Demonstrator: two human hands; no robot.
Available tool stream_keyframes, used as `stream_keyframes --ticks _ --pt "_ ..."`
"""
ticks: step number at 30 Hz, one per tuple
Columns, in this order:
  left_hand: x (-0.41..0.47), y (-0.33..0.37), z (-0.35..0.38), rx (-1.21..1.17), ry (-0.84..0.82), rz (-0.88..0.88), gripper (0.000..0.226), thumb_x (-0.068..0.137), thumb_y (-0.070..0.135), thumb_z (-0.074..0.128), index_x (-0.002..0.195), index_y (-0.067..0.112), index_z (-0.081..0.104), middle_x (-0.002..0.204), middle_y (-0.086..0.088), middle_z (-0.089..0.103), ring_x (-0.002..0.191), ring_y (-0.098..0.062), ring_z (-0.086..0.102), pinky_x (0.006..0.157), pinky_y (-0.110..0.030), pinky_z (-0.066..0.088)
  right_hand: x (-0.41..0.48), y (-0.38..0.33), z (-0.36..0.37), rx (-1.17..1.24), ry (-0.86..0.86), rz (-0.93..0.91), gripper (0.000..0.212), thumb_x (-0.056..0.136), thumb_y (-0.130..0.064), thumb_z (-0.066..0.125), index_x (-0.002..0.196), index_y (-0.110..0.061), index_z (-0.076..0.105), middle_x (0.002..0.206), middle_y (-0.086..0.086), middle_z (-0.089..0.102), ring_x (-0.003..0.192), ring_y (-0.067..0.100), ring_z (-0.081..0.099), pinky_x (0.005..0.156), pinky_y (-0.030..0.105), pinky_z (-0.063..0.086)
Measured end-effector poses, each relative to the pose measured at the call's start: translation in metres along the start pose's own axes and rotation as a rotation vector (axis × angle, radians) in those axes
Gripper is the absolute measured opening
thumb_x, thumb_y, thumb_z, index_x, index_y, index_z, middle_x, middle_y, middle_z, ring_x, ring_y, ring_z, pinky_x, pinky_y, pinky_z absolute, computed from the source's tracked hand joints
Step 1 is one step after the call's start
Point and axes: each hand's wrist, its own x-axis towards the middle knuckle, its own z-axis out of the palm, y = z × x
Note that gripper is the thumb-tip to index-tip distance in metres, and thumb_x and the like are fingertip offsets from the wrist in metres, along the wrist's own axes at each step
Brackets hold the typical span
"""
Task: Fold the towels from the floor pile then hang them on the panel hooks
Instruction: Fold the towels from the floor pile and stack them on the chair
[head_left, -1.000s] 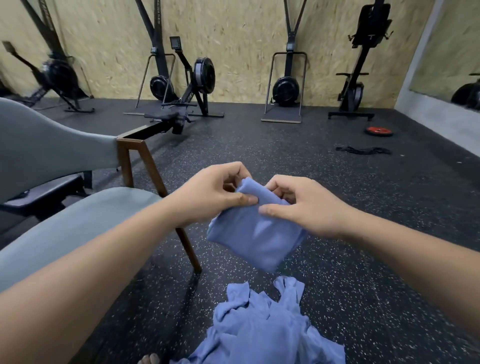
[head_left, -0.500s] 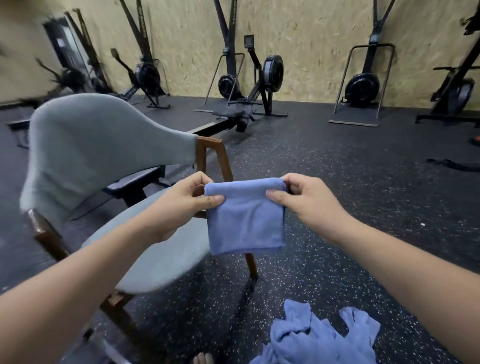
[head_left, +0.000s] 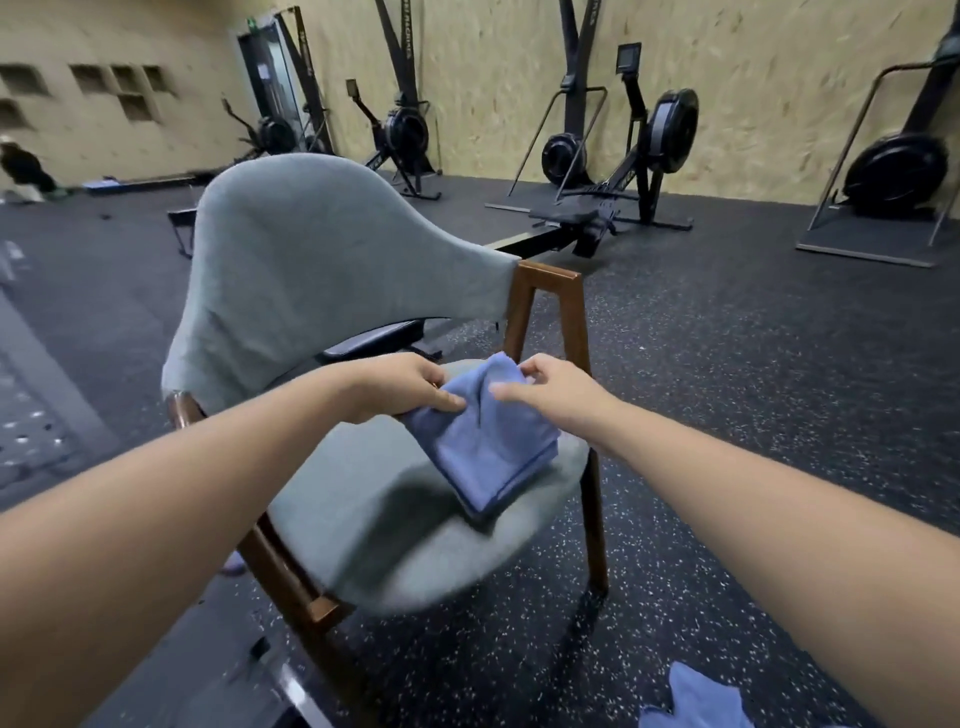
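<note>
Item: small blue terry towel (head_left: 488, 447), folded into a thick rectangle. Location: on the grey padded seat of a wooden-framed chair (head_left: 374, 499), near the seat's right front. Its lower corner lies on the cushion and its upper edge is lifted.

Left hand (head_left: 410, 387): grips the towel's upper left edge, thumb on top, fingers tucked beneath.

Right hand (head_left: 556, 395): pinches the raised upper right edge, fingertips curled over the fold, thumb on the near face. The view is slightly blurred.

Also present: crumpled blue cloth (head_left: 696, 701) on the speckled black rubber floor (head_left: 727, 364) at lower right, and black rowing machines (head_left: 670, 130) along the chipboard wall (head_left: 493, 62).
</note>
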Motion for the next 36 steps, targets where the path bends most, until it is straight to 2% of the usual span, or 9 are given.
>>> stream_keyframes --ticks 4,7,12,18,22,25,28,33,36 --pt "0.035 -0.026 -0.02 0.187 -0.024 -0.184 0.03 0.094 0.037 0.08 0.097 0.008 0.072 0.092 -0.007 0.068 0.079 -0.024 0.065 0.07 -0.033 0.061 0.029 0.009 0.022 -0.091 -0.192 0.132 0.046 0.074 -0.031 0.088 0.106 0.0 0.072 0.089 0.005 0.06 0.079 0.02 0.053 0.066 0.033 0.04" --pt "0.055 -0.033 -0.03 0.38 0.047 -0.265 0.025 0.098 0.034 0.072 0.1 0.009 0.071 0.093 -0.009 0.069 0.078 -0.028 0.067 0.065 -0.036 0.061 0.054 0.009 0.038 0.026 -0.112 0.181 0.016 0.079 -0.017 0.086 0.086 -0.01 0.074 0.083 0.005 0.061 0.069 0.021 0.052 0.055 0.029 0.045" --pt "0.075 -0.044 -0.034 0.648 0.268 -0.339 0.031 0.1 0.023 0.061 0.122 0.005 0.073 0.117 -0.015 0.073 0.109 -0.034 0.07 0.084 -0.038 0.054 0.083 0.001 0.077 -0.012 0.079 0.037 0.02 0.084 -0.019 0.082 0.1 -0.012 0.071 0.083 0.0 0.07 0.073 0.018 0.062 0.053 0.021 0.045" --pt "0.094 -0.096 -0.017 0.488 0.431 -0.462 0.012 0.091 0.02 0.067 0.101 0.015 0.071 0.11 -0.009 0.074 0.101 -0.033 0.067 0.093 -0.043 0.056 0.101 0.015 0.111 -0.175 0.097 0.001 0.026 0.093 -0.028 0.075 0.116 -0.023 0.065 0.107 0.001 0.073 0.103 0.025 0.067 0.082 0.031 0.048" --pt "0.088 -0.107 -0.004 0.46 0.588 -0.458 0.036 0.1 0.039 0.067 0.127 0.019 0.055 0.133 -0.011 0.06 0.129 -0.036 0.055 0.107 -0.053 0.04 0.093 0.026 0.104 -0.223 0.079 -0.034 0.022 0.097 -0.031 0.071 0.117 -0.024 0.063 0.105 -0.001 0.072 0.102 0.024 0.066 0.081 0.033 0.046" --pt "0.079 -0.09 -0.001 0.637 0.662 -0.383 0.049 0.1 0.047 0.069 0.135 0.018 0.051 0.144 -0.011 0.052 0.135 -0.036 0.047 0.108 -0.052 0.038 0.073 0.028 0.08 -0.233 0.082 -0.069 0.014 0.097 -0.027 0.069 0.11 -0.026 0.064 0.101 -0.004 0.072 0.1 0.022 0.067 0.08 0.032 0.046" --pt "0.074 -0.055 0.009 0.653 0.632 -0.212 0.035 0.1 0.043 0.065 0.126 0.021 0.057 0.137 -0.007 0.057 0.131 -0.034 0.05 0.103 -0.048 0.039 0.034 0.03 0.05 -0.199 0.107 -0.112 0.018 0.096 -0.021 0.069 0.113 -0.026 0.068 0.096 -0.009 0.074 0.094 0.018 0.067 0.085 0.033 0.05" --pt "0.046 0.019 0.074 0.492 0.383 0.102 0.019 0.1 0.044 0.069 0.093 0.027 0.063 0.098 0.002 0.071 0.107 -0.027 0.065 0.088 -0.04 0.051 -0.058 0.054 -0.008 -0.148 0.127 -0.124 0.023 0.094 -0.014 0.069 0.113 -0.027 0.067 0.091 -0.009 0.072 0.083 0.009 0.067 0.081 0.023 0.051" --pt "0.025 0.053 0.123 0.494 0.242 0.229 0.019 0.1 0.043 0.07 0.093 0.027 0.065 0.094 0.001 0.074 0.093 -0.024 0.067 0.081 -0.037 0.054 -0.115 0.078 -0.038 -0.158 0.157 -0.061 0.019 0.096 -0.018 0.07 0.111 -0.029 0.069 0.094 -0.011 0.072 0.086 0.006 0.067 0.078 0.015 0.049"
